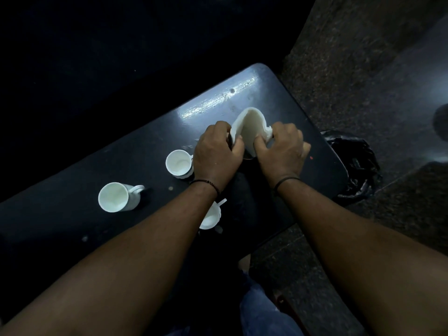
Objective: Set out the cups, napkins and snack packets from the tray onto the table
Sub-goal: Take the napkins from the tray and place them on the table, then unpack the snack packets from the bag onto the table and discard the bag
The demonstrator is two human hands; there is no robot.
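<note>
The left hand [216, 154] and right hand [281, 151] each pinch one side of a white napkin [249, 127], held bowed upward between them above the dark table [135, 151]. The left forearm partly covers one white cup [210, 218]; two more white cups [179, 163] [116, 197] stand clear to the left. The napkin is plain, soft and arched; a black bag [356, 166] lies beside the table's right edge.

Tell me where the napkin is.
The napkin is held between both hands, above the dark table, right of the nearest white cup.
</note>
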